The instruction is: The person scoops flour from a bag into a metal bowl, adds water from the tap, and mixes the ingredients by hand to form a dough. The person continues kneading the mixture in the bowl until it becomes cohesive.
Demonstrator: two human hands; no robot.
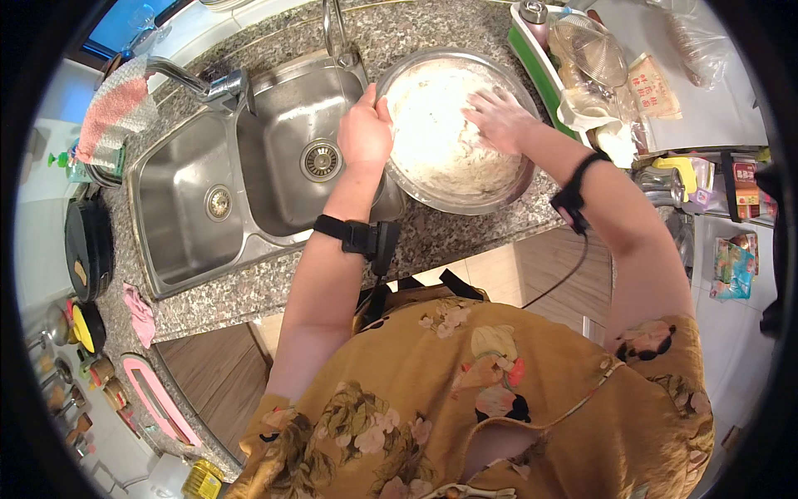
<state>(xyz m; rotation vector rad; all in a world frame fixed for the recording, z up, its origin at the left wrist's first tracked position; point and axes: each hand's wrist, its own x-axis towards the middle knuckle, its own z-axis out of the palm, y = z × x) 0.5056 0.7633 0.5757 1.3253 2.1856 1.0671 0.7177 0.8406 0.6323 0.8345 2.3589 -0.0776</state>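
A wide metal bowl (535, 103) stands on the granite counter, just right of the double sink. Inside it lies white flour (430, 118), with lumpier, dough-like clumps (474, 168) towards the lower right. My left hand (366, 134) holds the bowl's left rim, thumb raised at the edge. My right hand (499, 118), dusted with flour, reaches in from the right with its fingers apart, touching the mixture. Its fingertips blur into the white, so I cannot tell how deep they are.
The steel double sink (274, 156) with a faucet (224, 87) lies to the left. Right of the bowl, a green-and-white container (530, 68) bears a mesh strainer (589, 50). A black pan (89, 249) stands at far left, near a pink cloth (139, 314). A cable (570, 271) hangs from my right wrist strap.
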